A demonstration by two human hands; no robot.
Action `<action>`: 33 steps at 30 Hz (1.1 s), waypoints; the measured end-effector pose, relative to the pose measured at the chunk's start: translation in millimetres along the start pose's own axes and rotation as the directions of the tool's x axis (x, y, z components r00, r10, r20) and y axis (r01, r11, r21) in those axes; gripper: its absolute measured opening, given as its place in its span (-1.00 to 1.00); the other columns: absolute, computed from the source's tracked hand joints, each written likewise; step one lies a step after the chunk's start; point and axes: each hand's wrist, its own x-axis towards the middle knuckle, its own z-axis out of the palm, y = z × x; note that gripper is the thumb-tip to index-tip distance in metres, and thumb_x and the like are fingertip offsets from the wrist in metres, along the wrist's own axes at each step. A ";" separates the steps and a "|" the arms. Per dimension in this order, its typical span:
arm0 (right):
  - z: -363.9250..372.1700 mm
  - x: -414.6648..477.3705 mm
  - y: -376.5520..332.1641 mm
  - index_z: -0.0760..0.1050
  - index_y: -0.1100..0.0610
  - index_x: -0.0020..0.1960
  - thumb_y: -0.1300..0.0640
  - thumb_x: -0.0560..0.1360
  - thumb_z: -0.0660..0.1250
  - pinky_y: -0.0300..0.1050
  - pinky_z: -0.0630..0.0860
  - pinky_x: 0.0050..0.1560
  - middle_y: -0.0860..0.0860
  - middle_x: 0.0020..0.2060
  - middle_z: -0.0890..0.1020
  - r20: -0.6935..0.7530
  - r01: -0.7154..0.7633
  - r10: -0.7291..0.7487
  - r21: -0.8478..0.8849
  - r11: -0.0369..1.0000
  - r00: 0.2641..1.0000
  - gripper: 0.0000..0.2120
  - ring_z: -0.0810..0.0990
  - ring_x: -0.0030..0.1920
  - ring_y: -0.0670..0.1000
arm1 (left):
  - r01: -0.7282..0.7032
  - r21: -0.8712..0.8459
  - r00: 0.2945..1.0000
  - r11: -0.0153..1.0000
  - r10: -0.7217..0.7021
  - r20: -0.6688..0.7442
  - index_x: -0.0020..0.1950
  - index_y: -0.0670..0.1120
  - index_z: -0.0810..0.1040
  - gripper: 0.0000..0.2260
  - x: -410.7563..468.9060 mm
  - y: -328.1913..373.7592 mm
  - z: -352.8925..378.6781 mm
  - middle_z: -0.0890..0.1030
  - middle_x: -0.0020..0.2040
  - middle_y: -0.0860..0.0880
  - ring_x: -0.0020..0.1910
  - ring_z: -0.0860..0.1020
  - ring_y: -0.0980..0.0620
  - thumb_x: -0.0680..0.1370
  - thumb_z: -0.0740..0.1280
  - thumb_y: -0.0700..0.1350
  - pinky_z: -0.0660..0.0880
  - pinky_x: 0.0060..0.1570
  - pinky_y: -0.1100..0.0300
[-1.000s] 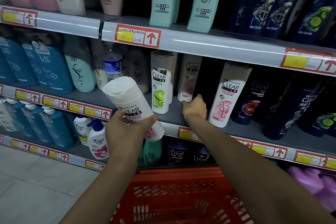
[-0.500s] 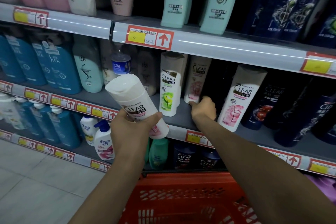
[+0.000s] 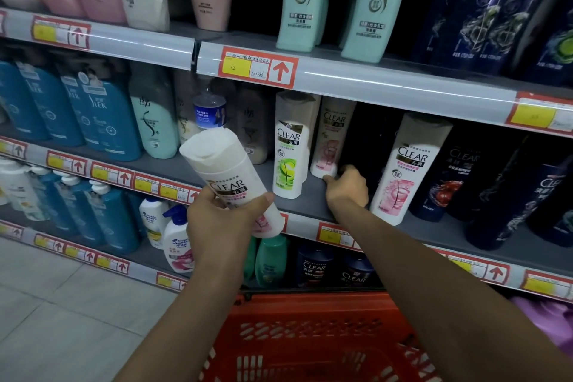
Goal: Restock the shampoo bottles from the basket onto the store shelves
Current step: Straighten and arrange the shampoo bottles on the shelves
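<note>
Red basket (image 3: 310,299): nearest item, below both forearms; contents cannot be made out.
Left hand (image 3: 217,222): wrapped round the lower body of a white CLEAR bottle (image 3: 217,164). The bottle is held off the shelf, just in front of its edge, cap tilted up and left.
Right hand (image 3: 347,189): reached onto the middle shelf (image 3: 449,226), fingers curled at the foot of the rear pink-label bottle (image 3: 331,139).
Neighbours: green-label bottle (image 3: 290,158) just left; front pink-label bottle (image 3: 406,170) right.
Step in hand (judged): seating the rear bottle to make room for the held one.
Handling note: push low at the base so it slides rather than tips; keep label outward; avoid nudging neighbours.
</note>
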 end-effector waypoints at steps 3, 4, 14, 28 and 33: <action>-8.9 -10.0 -2.8 0.53 0.16 0.26 0.20 0.55 0.36 -0.01 0.57 0.07 0.18 0.17 0.65 0.035 0.020 -0.021 0.015 1.000 0.999 -0.72 0.63 0.17 0.24 | -0.001 -0.004 1.000 1.000 0.001 0.013 0.04 0.01 0.63 -0.58 -2.2 2.8 -2.1 0.72 0.04 -0.01 0.03 0.68 -0.04 0.27 0.68 -0.16 0.63 0.15 -0.15; -12.6 -15.3 -3.6 0.55 0.14 0.26 0.25 0.54 0.31 -0.02 0.58 0.10 0.17 0.17 0.65 0.061 0.045 -0.046 0.023 0.999 0.997 -0.70 0.63 0.16 0.23 | -0.004 -0.006 1.000 1.000 0.004 0.018 0.05 0.00 0.63 -0.58 -3.1 3.7 -2.7 0.72 0.04 -0.01 0.02 0.68 -0.03 0.28 0.68 -0.16 0.63 0.15 -0.14; -84.2 -71.1 48.1 0.52 0.00 0.00 0.20 0.49 0.41 -0.18 0.39 -0.27 -0.02 -0.13 0.59 -0.107 0.170 -0.150 0.214 0.962 0.983 -0.83 0.57 -0.16 0.01 | -0.035 0.016 0.998 0.999 0.034 0.044 0.09 -0.04 0.64 -0.55 -23.0 2.9 -11.3 0.72 0.03 0.02 0.02 0.68 -0.02 0.26 0.69 -0.15 0.63 0.13 -0.12; -106.3 -44.8 75.5 0.53 0.08 0.15 -0.02 0.43 0.57 0.05 0.57 0.01 0.05 0.09 0.69 -0.134 -0.002 0.024 0.162 0.987 0.991 -0.61 0.66 0.07 0.16 | -0.063 -0.075 0.994 0.995 0.069 0.086 0.01 -0.02 0.62 -0.61 -39.0 4.4 -8.0 0.72 -0.03 0.04 -0.04 0.69 0.05 0.29 0.67 -0.25 0.64 0.02 0.04; -89.9 -57.5 68.2 0.57 0.04 0.18 -0.07 0.44 0.54 0.03 0.57 -0.05 0.01 0.06 0.70 -0.165 0.080 -0.058 0.132 0.988 0.985 -0.62 0.67 0.03 0.12 | -0.059 -0.096 0.993 0.994 0.068 0.093 -0.06 0.04 0.60 -0.62 -37.6 4.2 -10.5 0.69 -0.08 0.14 -0.07 0.67 0.13 0.29 0.67 -0.24 0.60 -0.03 0.11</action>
